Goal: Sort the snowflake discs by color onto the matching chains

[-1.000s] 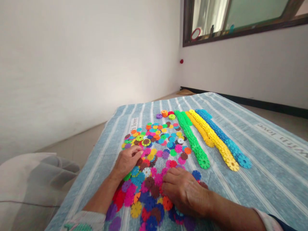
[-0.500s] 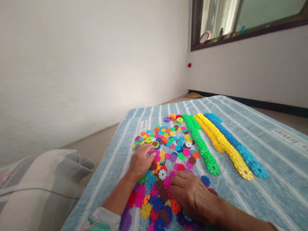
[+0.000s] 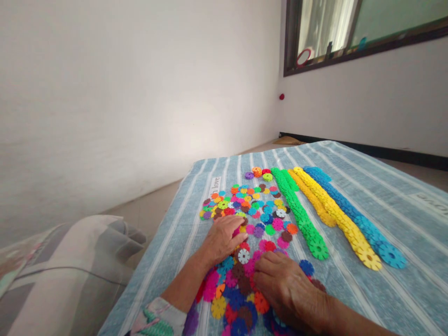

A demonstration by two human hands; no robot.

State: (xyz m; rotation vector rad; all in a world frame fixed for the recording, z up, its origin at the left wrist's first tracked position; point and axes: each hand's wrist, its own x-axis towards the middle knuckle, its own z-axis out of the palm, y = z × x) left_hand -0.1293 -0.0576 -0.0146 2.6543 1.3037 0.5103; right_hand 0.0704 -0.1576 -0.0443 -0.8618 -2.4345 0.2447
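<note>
The loose snowflake discs (image 3: 245,205), flat notched plastic pieces in many colours, lie scattered under and ahead of both hands on a blue striped cloth (image 3: 385,289). The left hand (image 3: 224,239) lies palm down on them with its fingers stretched forward and loosely spread, gripping nothing. A white disc (image 3: 243,255) sits just beside its fingertips, in the gap between the two hands. The right hand (image 3: 289,289) is nearer the person, also palm down on the pile, its fingers bent so that the tips press among pink and brown discs. Whether it pinches one beneath them cannot be told. More discs, blue, red and orange, spread under its palm and wrist.

Beyond the right hand's knuckles, a row of green discs (image 3: 301,217) runs away from the person, each piece overlapping the next. To the outside of that lie yellow rows (image 3: 345,226), then a blue row (image 3: 360,220), side by side and touching in places.

A patterned sleeve (image 3: 157,319) covers the left forearm. Well to the left of the left hand lies a grey cushion (image 3: 70,275). Far ahead stands a white wall, with a dark-framed window (image 3: 350,28) above the right side.
</note>
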